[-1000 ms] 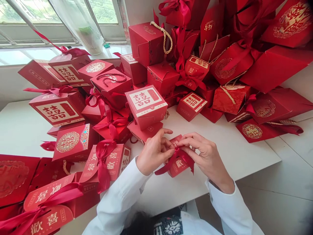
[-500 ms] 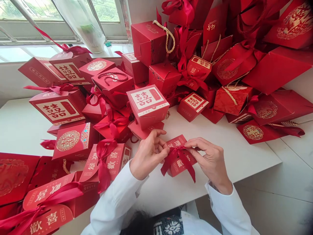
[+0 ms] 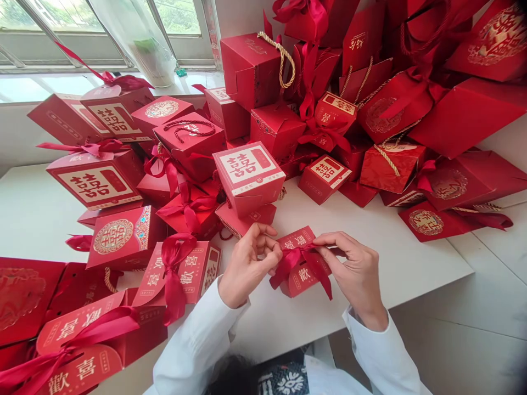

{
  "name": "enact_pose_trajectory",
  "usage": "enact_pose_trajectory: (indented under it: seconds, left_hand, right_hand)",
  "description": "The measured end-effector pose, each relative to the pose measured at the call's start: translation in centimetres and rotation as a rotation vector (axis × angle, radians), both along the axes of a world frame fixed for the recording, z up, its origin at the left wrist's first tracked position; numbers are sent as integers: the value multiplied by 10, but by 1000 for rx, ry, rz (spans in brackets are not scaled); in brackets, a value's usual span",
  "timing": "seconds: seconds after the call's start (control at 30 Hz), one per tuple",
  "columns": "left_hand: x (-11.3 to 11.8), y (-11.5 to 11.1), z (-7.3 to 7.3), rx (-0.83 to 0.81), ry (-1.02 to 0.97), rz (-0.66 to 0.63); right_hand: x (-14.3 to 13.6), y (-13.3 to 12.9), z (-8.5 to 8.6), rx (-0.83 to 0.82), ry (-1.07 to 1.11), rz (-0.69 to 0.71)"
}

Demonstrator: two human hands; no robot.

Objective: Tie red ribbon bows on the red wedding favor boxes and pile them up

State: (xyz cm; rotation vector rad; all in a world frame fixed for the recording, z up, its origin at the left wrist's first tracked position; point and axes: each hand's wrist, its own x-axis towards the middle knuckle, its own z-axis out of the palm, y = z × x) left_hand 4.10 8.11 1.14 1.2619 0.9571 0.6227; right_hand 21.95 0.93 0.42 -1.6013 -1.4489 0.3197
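Observation:
A small red gift box (image 3: pixel 302 282) with gold characters lies in front of me on the white table. Across its top runs a dark red satin ribbon (image 3: pixel 297 255) tied in a bow, its two tails hanging down over the near side. My left hand (image 3: pixel 251 265) pinches the left loop of the bow between thumb and fingers. On the other side, my right hand (image 3: pixel 354 269) grips the right loop with thumb and forefinger. Just beyond my left hand stands a red box with a double-happiness label (image 3: pixel 249 171), set on top of another red box (image 3: pixel 247 218).
Red gift boxes crowd the left side, among them a ribboned box (image 3: pixel 187 269). More are piled at the back right, with a small box (image 3: pixel 324 178) at the pile's near edge. A clear plastic-wrapped vase (image 3: pixel 154 60) stands on the windowsill. The white table (image 3: pixel 428 269) ends at the right.
Both hands have shifted slightly, still holding the loops. The right ribbon tail has moved a little to the right. The box stays in place.

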Motion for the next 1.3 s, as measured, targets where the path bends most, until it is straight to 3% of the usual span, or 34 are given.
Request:
enact_pose_trajectory:
  seconds: [0.1, 0.27, 0.4, 0.53, 0.63, 0.73, 0.8, 0.9, 1.03, 1.3]
  left_hand:
    - [-1, -1, 1, 73, 51, -34]
    - [-2, 1, 2, 78, 44, -64]
    - [-3, 1, 3, 69, 42, -67]
    - [-4, 1, 2, 67, 38, -90]
    - [-4, -4, 6, 135, 29, -103]
    - [-4, -14, 13, 292, 79, -103]
    - [-4, -21, 17, 396, 107, -111]
    - [-2, -26, 19, 453, 92, -100]
    - [0, -21, 16, 344, 66, -22]
    - [-3, -10, 15, 295, 134, -55]
  right_hand:
    - [2, -6, 8, 11, -151, 33]
    - [-8, -15, 20, 72, -377, 220]
    - [-24, -10, 15, 75, -394, 166]
    - [-27, -6, 10, 87, -199, 28]
    - [-19, -4, 13, -67, 112, -63]
    - [-10, 1, 19, -186, 356, -56]
    - [-7, 7, 24, -194, 400, -37]
    - [-6, 13, 30, -199, 370, -11]
    - [-4, 10, 34, -221, 278, -30]
    - [-14, -41, 39, -191, -8, 81]
